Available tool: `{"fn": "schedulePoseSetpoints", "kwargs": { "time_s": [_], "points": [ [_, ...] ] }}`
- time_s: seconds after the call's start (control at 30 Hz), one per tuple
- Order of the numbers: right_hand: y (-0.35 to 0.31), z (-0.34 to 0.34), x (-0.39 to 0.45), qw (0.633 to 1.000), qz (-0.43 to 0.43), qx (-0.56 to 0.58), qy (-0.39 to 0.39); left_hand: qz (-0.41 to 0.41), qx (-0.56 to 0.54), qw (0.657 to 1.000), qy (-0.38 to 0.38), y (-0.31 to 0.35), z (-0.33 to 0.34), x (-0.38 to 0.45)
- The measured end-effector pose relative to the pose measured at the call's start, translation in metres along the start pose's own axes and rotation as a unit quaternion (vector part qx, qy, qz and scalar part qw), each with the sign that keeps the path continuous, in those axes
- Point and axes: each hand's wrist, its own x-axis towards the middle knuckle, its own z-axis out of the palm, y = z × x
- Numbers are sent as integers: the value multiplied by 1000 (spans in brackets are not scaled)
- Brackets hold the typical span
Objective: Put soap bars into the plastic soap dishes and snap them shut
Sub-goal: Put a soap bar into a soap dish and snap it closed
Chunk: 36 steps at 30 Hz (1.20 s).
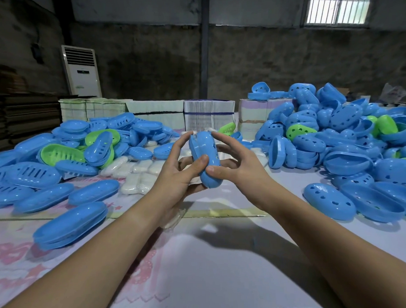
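- The bench (216, 269) is covered with glossy pale sheeting printed in faded pink; it stands in a dim room with rough grey walls, a barred window (338, 10) high at the right, a dark post (204, 45) at the middle and a white standing air conditioner (81, 72) at the back left.
- Bundled stacks of paper cartons (208, 115) line the far edge of the bench.
- A blue soap dish (205, 158) is held up above the middle of the bench, between both hands, closed or nearly so; a seam runs round its edge.
- Its long axis runs away from the person, tilted: the far end points up and away, the near end down toward the bench.
- The left hand (180, 173) grips the dish from the left, thumb pressed on its side, fingers curled round the far end and underneath.
- The right hand (238, 164) pinches it from the right, thumb at the lower part, forefinger reaching over the top.
- The dish is smooth, shiny moulded plastic, an elongated oval with rounded ends.
- Left pile (59, 148): blue and a few green slotted trays and lids; closed blue dishes (70, 225) lie nearer.
- White wrapped soap bars (137, 172) lie beside that pile.
- Right heap (336, 135): blue shells pierced with heart-shaped holes, some green.
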Motion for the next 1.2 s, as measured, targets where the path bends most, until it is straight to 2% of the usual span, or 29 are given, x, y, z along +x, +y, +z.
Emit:
{"fn": "schedulePoseSetpoints", "kwargs": {
  "time_s": [0.37,0.5,0.63,0.8,0.93,1.13,1.2],
  "points": [
    [0,2,-1,1000,-18,1,11,12,-4,1000,14,-2,1,0],
    [1,1,0,1000,-12,-1,6,34,41,998,23,-1,4,-2],
    [1,2,-1,1000,-13,21,1,72,100,992,-1,1,5,-5],
    [0,2,-1,999,-18,29,10,79,101,992,-16,-1,7,-6],
    [0,3,-1,999,-26,9,15,54,61,997,9,-1,10,-1],
    [1,5,-1,999,-40,-37,3,-16,-117,992,54,7,11,2],
    [2,5,-1,998,-40,-52,1,-49,-132,988,66,10,11,2]
  ]
}}
